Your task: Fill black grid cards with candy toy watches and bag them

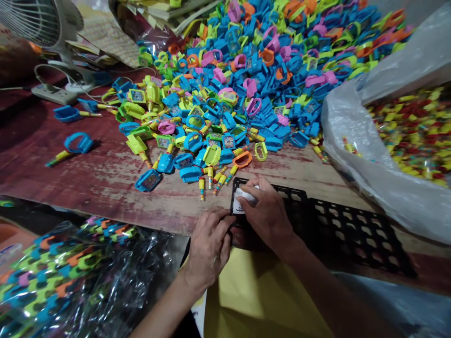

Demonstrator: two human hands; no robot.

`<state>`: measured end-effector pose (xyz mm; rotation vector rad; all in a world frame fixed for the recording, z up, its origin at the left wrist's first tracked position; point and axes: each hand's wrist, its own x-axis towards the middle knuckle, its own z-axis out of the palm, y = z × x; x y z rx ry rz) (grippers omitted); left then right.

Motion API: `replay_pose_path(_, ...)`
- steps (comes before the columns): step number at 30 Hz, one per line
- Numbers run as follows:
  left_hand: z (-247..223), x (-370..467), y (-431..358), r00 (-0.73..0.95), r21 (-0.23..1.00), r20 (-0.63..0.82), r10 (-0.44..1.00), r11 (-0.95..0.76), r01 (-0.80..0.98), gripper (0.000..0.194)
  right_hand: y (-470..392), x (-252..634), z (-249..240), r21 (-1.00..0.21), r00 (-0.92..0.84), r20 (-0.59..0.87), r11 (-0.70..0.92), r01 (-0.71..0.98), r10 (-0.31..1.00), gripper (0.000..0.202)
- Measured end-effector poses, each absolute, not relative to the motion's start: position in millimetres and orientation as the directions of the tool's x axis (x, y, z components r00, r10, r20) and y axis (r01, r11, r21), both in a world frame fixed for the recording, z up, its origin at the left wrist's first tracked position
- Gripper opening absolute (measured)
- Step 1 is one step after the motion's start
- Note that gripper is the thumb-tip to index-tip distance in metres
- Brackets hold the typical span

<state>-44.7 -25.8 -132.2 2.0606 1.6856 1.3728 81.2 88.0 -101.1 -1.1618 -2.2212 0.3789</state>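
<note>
"Where is the white printed slip?"

"At the far left corner of a black tray, which lies at the near edge of the table. Take the slip as the middle of the clock."

"And the right hand?"

"Between three and four o'clock, thumb and forefinger pinching the slip and bearing down on it. Whether the greyish part under the fingers is a second piece, I can't tell."

"The left hand?"

"Between seven and eight, fingers curled close together at the tray's left edge. I can't tell whether they grip anything."

"What's next to the tray?"

"A black grid with rows of holes, toward three o'clock. Between ten and eleven, small capped tubes lie near the tray, and a blue watch-shaped toy sits farther out, just past nine."

"Beyond those?"

"A big heap of blue, green, pink and orange toys around twelve. At two, a translucent bag with red and yellow pieces inside. A fan and a power strip stand far out at ten."

"Below the table's edge?"

"Plastic-wrapped coloured toys between eight and nine, and a yellow surface between five and six."
</note>
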Motion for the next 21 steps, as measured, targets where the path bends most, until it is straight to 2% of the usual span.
replay_pose_path(6,-131.2,-45.1,-26.2,-0.053,0.609,0.534,0.844,-0.340,0.717,0.037,83.0,77.2,-104.2,-0.425,-0.425,0.357,0.550,0.719,0.832,0.011)
replay_pose_path(11,-131.9,-46.9,-24.6,0.103,0.481,0.501,0.859,-0.376,0.792,0.038,73.2,75.8,-107.1,-0.271,-0.395,0.373,0.506,0.819,0.839,0.022)
replay_pose_path(14,-134.9,-47.1,-23.6,0.126,0.433,0.487,0.864,-0.364,0.825,0.040,68.9,76.2,-106.1,-0.214,-0.396,0.365,0.489,0.845,0.843,0.024)
replay_pose_path(18,-135.4,-46.7,-23.9,0.116,0.441,0.497,0.860,-0.366,0.820,0.040,72.2,81.3,-101.4,-0.238,-0.385,0.350,0.479,0.845,0.854,0.036)
replay_pose_path(21,-126.8,-49.7,-24.4,0.099,0.494,0.468,0.878,-0.353,0.795,0.038,80.9,99.1,-93.0,-0.327,-0.376,0.386,0.507,0.798,0.842,0.032)
